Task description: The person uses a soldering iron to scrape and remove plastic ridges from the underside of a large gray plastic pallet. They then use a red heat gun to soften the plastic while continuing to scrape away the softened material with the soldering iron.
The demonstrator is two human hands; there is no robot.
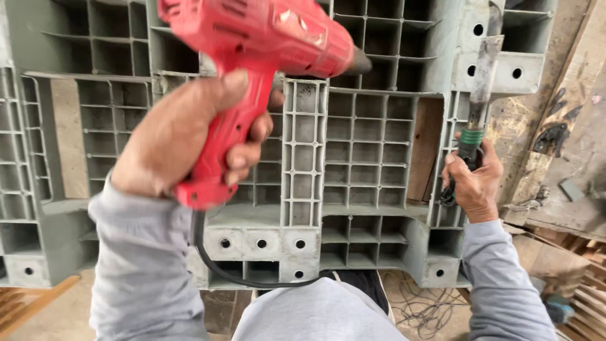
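Note:
My left hand (183,136) grips the handle of a red heat gun (265,38), held up close to the camera with its dark nozzle pointing right. Its black cord (218,265) loops down below my wrist. My right hand (473,183) holds a flat metal scraper (483,82) by its green and black handle, blade pointing up against the right side of a grey plastic pallet (353,158). The pallet lies with its ribbed grid underside facing me and fills most of the view. Both my arms wear grey sleeves.
Worn wooden boards (568,145) lie to the right of the pallet. Thin wires (423,309) are tangled on the floor below it. Wooden slats (587,297) sit at the lower right and a wooden strip (31,306) at the lower left.

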